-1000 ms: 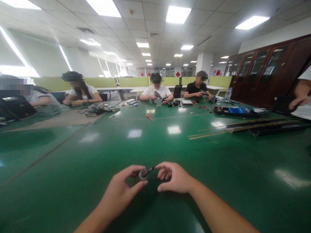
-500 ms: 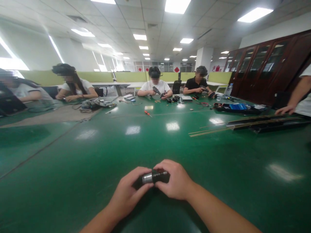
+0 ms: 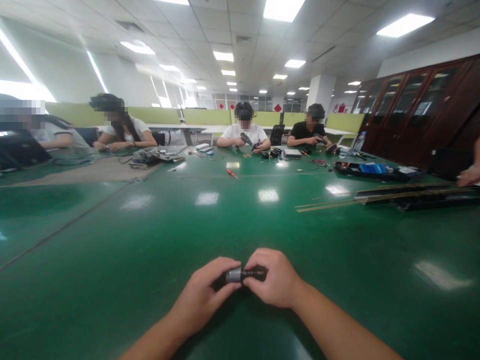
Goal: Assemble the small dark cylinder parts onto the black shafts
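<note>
Stretching across the whole view, a glossy green desk carries everything. At its far edge a person in a white shirt and a person in a black shirt sit handling small tools, and a long-haired person sits along the left edge. Toward the right edge lie long black rails with thin brass rods just beside them, and a co-worker's hand rests near the rails. At the middle of the near edge the left hand and right hand meet just above the desk. A red-handled screwdriver lies alone, well toward the far edge. Between the 2 hands sits a small metal cylinder with a dark stub pointing right. The left grip pinches its silver end with thumb and fingers, and the right grip is curled closed over the dark end.
</note>
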The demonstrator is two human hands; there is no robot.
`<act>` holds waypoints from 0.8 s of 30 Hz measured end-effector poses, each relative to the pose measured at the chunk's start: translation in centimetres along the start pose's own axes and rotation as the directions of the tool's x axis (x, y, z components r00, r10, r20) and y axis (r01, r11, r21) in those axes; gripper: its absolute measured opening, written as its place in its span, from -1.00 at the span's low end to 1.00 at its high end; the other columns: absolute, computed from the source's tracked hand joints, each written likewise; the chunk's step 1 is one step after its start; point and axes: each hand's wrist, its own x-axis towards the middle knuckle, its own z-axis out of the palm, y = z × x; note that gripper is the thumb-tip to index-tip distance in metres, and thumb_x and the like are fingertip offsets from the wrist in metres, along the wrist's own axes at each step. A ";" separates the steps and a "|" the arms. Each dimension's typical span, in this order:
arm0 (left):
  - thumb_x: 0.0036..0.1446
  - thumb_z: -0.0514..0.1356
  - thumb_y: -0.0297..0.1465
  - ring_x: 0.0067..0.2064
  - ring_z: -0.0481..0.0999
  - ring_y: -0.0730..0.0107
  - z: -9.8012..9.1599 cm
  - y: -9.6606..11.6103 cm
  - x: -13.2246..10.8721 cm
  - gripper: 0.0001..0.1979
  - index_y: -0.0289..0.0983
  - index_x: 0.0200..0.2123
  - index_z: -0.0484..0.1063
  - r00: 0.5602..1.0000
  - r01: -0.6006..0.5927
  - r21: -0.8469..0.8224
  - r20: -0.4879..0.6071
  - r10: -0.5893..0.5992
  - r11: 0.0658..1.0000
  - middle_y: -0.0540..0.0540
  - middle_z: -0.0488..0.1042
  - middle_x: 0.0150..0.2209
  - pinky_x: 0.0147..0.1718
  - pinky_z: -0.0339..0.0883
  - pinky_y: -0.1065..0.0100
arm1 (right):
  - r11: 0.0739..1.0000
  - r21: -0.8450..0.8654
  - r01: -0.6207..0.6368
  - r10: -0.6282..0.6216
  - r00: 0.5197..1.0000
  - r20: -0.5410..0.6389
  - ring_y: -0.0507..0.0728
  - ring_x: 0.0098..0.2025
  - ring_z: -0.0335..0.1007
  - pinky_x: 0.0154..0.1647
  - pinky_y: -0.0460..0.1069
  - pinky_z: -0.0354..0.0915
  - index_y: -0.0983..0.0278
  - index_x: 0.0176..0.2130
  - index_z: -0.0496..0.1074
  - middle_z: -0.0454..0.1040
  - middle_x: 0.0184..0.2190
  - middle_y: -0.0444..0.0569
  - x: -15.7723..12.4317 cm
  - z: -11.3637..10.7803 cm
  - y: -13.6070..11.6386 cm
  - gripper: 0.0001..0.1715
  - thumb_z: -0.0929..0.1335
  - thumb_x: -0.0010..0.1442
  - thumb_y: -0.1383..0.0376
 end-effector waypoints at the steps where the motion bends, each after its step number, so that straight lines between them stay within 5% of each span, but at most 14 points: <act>1: 0.20 0.28 -0.36 -0.08 0.57 0.32 0.0 0.0 0.0 -0.74 -0.12 -0.03 0.47 1.000 0.005 0.002 -0.004 -0.005 1.000 -0.05 0.57 -0.10 -0.04 0.44 0.35 | 1.000 0.003 -0.003 0.003 1.000 0.001 0.08 -0.33 0.45 -0.26 -0.06 0.28 0.23 -0.35 0.51 0.53 -0.38 -0.11 0.0 0.0 0.0 -0.90 0.46 0.02 0.36; 24: 0.19 0.28 -0.32 -0.07 0.59 0.30 0.3 0.5 -0.2 -0.73 -0.10 -0.02 0.47 0.998 0.030 0.070 -0.051 -0.026 0.997 -0.04 0.59 -0.09 0.00 0.47 0.32 | 0.998 0.020 -0.055 0.055 0.998 0.018 0.08 -0.36 0.45 -0.30 -0.06 0.26 0.25 -0.38 0.54 0.53 -0.42 -0.10 0.1 -0.2 -0.1 -0.93 0.46 0.02 0.37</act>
